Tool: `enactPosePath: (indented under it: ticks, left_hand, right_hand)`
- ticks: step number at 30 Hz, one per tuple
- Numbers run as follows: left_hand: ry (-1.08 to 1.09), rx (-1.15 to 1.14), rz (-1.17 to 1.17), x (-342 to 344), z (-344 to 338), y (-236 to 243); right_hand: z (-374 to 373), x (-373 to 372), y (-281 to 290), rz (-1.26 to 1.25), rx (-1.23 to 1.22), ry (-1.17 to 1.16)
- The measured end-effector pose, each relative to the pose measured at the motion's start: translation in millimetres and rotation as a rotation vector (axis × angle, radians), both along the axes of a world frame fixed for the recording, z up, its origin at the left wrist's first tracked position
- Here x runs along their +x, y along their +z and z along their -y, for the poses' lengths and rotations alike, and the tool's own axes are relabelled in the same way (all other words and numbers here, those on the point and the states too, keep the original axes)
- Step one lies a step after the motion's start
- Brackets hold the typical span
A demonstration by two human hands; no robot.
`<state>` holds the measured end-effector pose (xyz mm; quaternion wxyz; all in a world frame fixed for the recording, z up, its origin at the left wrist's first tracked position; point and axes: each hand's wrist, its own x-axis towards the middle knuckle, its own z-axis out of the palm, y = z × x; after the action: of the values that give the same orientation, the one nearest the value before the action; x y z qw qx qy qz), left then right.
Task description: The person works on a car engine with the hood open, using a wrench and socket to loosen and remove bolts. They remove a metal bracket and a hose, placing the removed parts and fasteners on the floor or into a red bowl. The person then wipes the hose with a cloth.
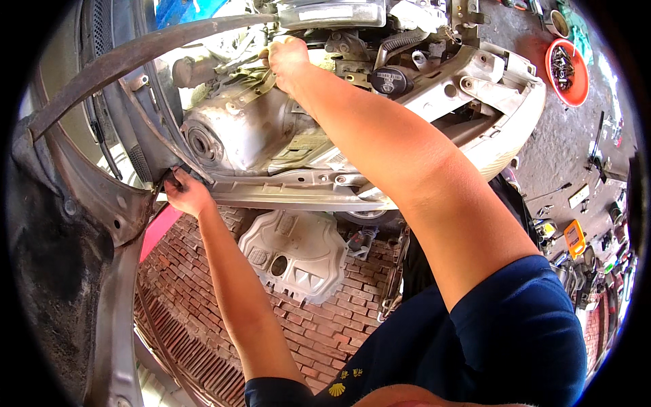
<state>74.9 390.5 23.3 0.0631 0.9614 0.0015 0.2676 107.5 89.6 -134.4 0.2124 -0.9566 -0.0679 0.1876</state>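
Observation:
I lean over the opened engine bay of a car. My right hand (pixel 288 61) reaches deep into it with curled fingers, beside the pale metal strut tower (pixel 237 139); whatever they grip is hidden. At the fender's rear corner, next to the dark cowl edge (pixel 146 159), is my left hand (pixel 188 192). Its blackened fingers are bent closed around something dark that I cannot make out. The bare metal fender rail (pixel 285 193) runs between my two arms. A black round cap (pixel 392 81) sits to the right of my right forearm.
A long dark strip (pixel 156 42) arches over the bay from the left. Below, a grey metal panel (pixel 291 254) lies on the brick floor (pixel 319 339). At right are an orange bowl of bolts (pixel 568 78), a yellow-orange bottle (pixel 574 239) and scattered tools. The car's front bumper (pixel 515 129) juts rightward.

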Motion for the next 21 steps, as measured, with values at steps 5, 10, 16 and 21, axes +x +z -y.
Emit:
enactPosePath:
  ticks: [5, 10, 16, 21]
  left_hand:
    - [0.018, 0.051, 0.015, -5.1, -12.2, 12.0]
    - [0.003, 0.026, 0.006, 0.8, -8.0, 1.7]
    - [-0.016, -0.011, -0.037, -1.6, -4.0, 3.7]
    - [0.018, 0.021, -0.044, 3.7, -1.0, -4.5]
  right_hand:
    - [-5.1, 1.6, 4.1, -0.051, 0.036, -0.138]
    - [3.3, 20.0, -95.9, -0.184, 0.16, -0.574]
    - [-18.8, 38.5, -144.8, -0.118, 0.219, -0.849]
    - [-13.3, 51.7, -161.3, -0.117, 0.255, -0.92]
